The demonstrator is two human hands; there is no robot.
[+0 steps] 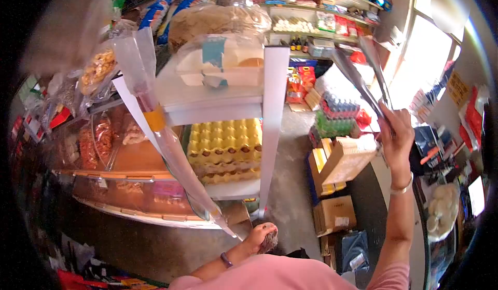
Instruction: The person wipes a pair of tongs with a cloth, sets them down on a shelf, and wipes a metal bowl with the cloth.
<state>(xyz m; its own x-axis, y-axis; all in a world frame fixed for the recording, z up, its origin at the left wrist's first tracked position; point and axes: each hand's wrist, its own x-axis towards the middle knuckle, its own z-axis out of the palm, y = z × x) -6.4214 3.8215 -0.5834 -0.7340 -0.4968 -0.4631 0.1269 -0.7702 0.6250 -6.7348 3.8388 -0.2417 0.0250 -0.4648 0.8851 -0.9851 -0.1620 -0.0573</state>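
Note:
My right hand (398,129) is raised at the right, closed round the handle end of metal tongs (358,79). Their two long arms point up and away and stand apart at the tips, with nothing between them. Low in the middle, near my body, my left hand (259,236) is closed on a small crumpled, see-through plastic bag (268,242). Something brownish shows through the bag; I cannot tell what. Ahead of my left hand stands a white shelf rack (274,129), with yellow egg trays (225,139) stacked on its lower level.
At the left, clear-fronted bins (119,150) hold dried goods. A long clear plastic sleeve (179,165) hangs along the rack. Cardboard boxes (334,214) and bottle packs (334,116) stand on the floor to the right. A counter (417,233) runs beside my right arm.

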